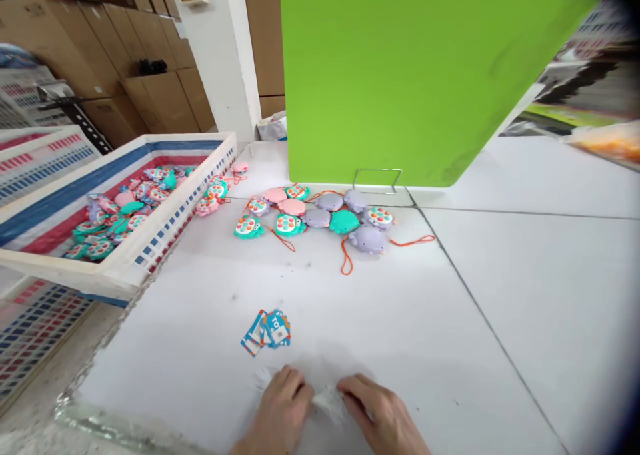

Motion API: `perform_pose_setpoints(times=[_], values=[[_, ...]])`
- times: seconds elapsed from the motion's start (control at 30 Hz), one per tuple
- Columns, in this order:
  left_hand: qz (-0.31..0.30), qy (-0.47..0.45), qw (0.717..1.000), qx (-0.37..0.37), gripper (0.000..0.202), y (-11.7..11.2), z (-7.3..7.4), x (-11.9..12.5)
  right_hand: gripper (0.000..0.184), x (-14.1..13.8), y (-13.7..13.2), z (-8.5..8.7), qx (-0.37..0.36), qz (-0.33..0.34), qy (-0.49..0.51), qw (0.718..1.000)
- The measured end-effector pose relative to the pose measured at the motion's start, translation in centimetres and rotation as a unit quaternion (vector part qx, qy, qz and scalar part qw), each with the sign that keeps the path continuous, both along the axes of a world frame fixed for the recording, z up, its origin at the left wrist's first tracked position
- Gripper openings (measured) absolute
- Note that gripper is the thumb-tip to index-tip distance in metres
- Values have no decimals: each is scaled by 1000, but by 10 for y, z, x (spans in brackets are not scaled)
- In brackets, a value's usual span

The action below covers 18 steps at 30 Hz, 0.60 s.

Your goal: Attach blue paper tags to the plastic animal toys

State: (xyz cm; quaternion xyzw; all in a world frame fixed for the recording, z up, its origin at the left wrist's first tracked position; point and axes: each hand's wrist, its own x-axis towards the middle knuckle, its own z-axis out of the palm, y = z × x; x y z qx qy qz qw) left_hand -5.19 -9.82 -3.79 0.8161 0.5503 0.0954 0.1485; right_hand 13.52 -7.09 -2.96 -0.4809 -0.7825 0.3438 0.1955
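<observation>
Near the front of the white table, my left hand [284,405] has its fingers closed on a wispy, translucent white plastic piece [330,403], perhaps a bunch of thin strands; its exact kind is blurred. My right hand [377,408] pinches the other side of it. Just beyond my left hand lie several blue and orange printed cards [276,328], overlapping. Farther back rests a cluster of small animal-shaped toys with orange cords: a purple one [368,240], a teal one [344,222], a pink one [292,206] and several with coloured buttons [290,224].
A white plastic basket [175,208] with a striped lining stands at the left, holding many similar toys. Upright behind the cluster is a large green board [400,75] with a wire stand [377,180]. Cardboard boxes [155,98] are stacked at the back left.
</observation>
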Motion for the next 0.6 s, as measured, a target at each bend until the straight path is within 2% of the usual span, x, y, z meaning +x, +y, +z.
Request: perform_pose_setpoints(times=[0.17, 0.27, 0.33, 0.4, 0.47, 0.53, 0.6], values=[[-15, -18, 1000, 11, 13, 0, -8, -4, 21, 7, 5, 0, 34, -23, -13, 999], [-18, -23, 999, 27, 15, -2, -15, -9, 25, 31, 14, 4, 65, -51, -73, 994], [-18, -41, 999, 28, 19, -4, -16, -10, 22, 54, 22, 10, 76, -102, -110, 986], [-13, -75, 997, 24, 20, -5, -10, -8, 17, 74, 28, 19, 63, -182, -123, 973], [-14, -136, 990, 24, 17, -4, 2, 1, 17, 80, 29, 29, 24, -248, -91, 964], [-9, -240, 971, 11, 28, 0, 18, 16, 21, 70, 24, 36, -15, -244, -26, 969], [35, -353, 932, -68, 37, 8, 33, 33, 23, 48, 14, 38, -30, -178, 27, 983]])
